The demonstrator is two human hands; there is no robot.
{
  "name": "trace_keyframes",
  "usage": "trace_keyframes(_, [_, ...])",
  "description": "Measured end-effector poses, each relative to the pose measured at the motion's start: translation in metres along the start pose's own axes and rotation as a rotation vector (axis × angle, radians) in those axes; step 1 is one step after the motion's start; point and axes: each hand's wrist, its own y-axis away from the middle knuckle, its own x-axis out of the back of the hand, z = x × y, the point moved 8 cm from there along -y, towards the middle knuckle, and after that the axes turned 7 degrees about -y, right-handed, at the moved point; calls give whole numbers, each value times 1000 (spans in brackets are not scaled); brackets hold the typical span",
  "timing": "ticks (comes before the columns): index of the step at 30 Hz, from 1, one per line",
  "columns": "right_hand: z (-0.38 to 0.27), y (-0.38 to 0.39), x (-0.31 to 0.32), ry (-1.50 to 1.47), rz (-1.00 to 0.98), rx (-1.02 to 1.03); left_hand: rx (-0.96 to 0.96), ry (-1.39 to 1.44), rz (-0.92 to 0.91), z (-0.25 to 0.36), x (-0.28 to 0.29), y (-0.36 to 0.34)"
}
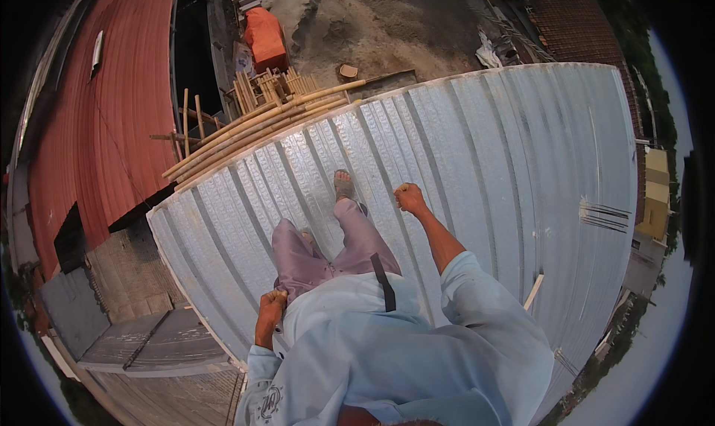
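Note:
I am on a pale, ribbed metal roof sheet point(477, 165), with one sandalled foot point(343, 186) forward on it. My left hand point(272, 307) is closed beside the hip of my purple trousers point(298, 266). Whether it grips the cloth or anything else is hidden. Out over the sheet to the right of my legs, my right hand point(409, 197) has its fingers curled in. What lies inside that hand, if anything, is too small to make out.
Long bamboo poles point(261, 132) run along the sheet's far left edge. Beyond them lie an orange tarp point(265, 40) and bare ground below. A red metal roof point(112, 113) stands left. Thin dark rods point(605, 216) and a wooden strip point(534, 292) are at the right.

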Motion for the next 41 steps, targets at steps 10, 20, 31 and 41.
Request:
trace_keyframes(10, [-147, -85, -51, 51, 13, 78, 47, -258, -378, 127, 29, -17])
trace_keyframes(20, [-31, -119, -112, 360, -77, -123, -153, -513, -779, 238, 86, -53])
trace_keyframes(31, [-28, -440, -227, 780, -215, 213, -498, -646, -475, 357, -35, -376])
trace_keyframes(41, [-60, -704, -162, 870, 411, 623, -707, -572, -376, 367, -82, -564])
